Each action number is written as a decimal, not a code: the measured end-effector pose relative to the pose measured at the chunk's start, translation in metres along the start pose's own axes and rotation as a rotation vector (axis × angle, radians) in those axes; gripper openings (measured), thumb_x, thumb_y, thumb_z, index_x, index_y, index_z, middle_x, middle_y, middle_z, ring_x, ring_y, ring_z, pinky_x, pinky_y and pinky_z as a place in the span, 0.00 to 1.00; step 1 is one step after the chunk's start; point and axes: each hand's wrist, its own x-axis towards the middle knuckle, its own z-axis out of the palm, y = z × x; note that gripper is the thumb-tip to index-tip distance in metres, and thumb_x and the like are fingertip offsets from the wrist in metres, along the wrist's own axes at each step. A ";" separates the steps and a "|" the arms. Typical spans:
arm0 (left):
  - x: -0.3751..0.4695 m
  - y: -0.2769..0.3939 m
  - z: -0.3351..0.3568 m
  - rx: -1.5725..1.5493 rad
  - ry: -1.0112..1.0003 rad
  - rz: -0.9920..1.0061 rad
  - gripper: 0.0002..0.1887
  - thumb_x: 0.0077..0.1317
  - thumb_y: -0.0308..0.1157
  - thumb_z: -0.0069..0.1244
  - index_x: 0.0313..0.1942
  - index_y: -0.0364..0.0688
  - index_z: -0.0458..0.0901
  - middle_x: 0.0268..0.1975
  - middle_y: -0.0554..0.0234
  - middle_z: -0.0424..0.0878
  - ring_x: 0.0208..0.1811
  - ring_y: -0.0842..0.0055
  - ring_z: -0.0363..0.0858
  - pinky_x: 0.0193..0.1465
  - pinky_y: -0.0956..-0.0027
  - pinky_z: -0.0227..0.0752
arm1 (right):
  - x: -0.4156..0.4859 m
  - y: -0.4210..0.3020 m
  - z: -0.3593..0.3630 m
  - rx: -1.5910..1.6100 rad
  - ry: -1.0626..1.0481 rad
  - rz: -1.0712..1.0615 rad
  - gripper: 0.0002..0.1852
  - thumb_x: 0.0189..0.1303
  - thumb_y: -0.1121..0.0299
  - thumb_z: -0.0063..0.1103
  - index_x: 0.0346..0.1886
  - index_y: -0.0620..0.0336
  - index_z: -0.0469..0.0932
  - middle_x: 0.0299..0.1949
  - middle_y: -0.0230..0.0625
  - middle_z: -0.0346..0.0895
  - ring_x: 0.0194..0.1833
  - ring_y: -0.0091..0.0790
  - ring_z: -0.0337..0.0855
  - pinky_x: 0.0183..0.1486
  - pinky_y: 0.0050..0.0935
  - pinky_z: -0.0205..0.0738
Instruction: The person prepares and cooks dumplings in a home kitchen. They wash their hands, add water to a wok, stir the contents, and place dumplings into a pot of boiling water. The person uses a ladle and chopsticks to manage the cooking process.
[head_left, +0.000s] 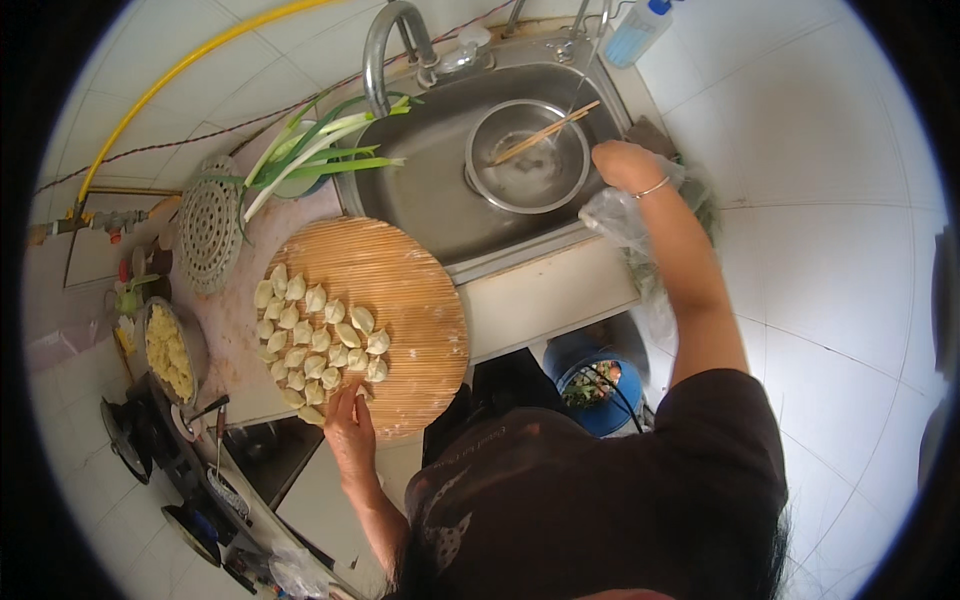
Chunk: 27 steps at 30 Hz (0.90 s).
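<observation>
My left hand (349, 411) is at the near edge of a round ridged board (420, 330), its fingertips on a pale piece of dough beside the dumplings; whether they grip it I cannot tell. Several folded dumplings (321, 339) lie in rows over the board's left half. My right hand (628, 165), with a bangle at the wrist, is at the right rim of the steel sink (420, 202), above a clear plastic bag (619, 217); its fingers are mostly hidden. Beside it in the sink, a steel bowl (527, 196) holds water, with wooden chopsticks (544, 135) resting across it.
Green onions (315, 150) reach over the sink's left rim below the curved faucet (375, 67). At left stand a perforated metal disc (210, 225) and a pot of yellowish filling (169, 352). A blue bucket (600, 424) with scraps is below the counter. A bottle of blue liquid (634, 37) stands behind.
</observation>
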 end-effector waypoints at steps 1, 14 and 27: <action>-0.003 -0.003 0.001 0.017 0.007 -0.017 0.11 0.60 0.20 0.47 0.42 0.36 0.81 0.38 0.50 0.79 0.39 0.58 0.80 0.39 0.64 0.74 | 0.000 0.004 -0.001 -0.027 -0.064 -0.080 0.07 0.51 0.75 0.49 0.25 0.65 0.78 0.35 0.48 0.79 0.37 0.50 0.81 0.37 0.45 0.76; 0.002 0.012 0.013 0.011 -0.022 -0.035 0.11 0.59 0.20 0.49 0.43 0.37 0.81 0.37 0.51 0.80 0.35 0.60 0.80 0.38 0.64 0.73 | 0.089 0.040 0.069 -0.271 0.066 0.001 0.09 0.57 0.71 0.50 0.34 0.60 0.81 0.39 0.41 0.81 0.47 0.40 0.79 0.45 0.35 0.77; 0.002 0.013 0.020 -0.013 -0.041 -0.001 0.11 0.59 0.20 0.49 0.43 0.38 0.81 0.36 0.52 0.80 0.34 0.60 0.80 0.36 0.64 0.73 | 0.053 0.009 0.093 -0.129 0.064 0.086 0.07 0.53 0.74 0.53 0.31 0.62 0.82 0.38 0.47 0.79 0.45 0.46 0.78 0.46 0.37 0.77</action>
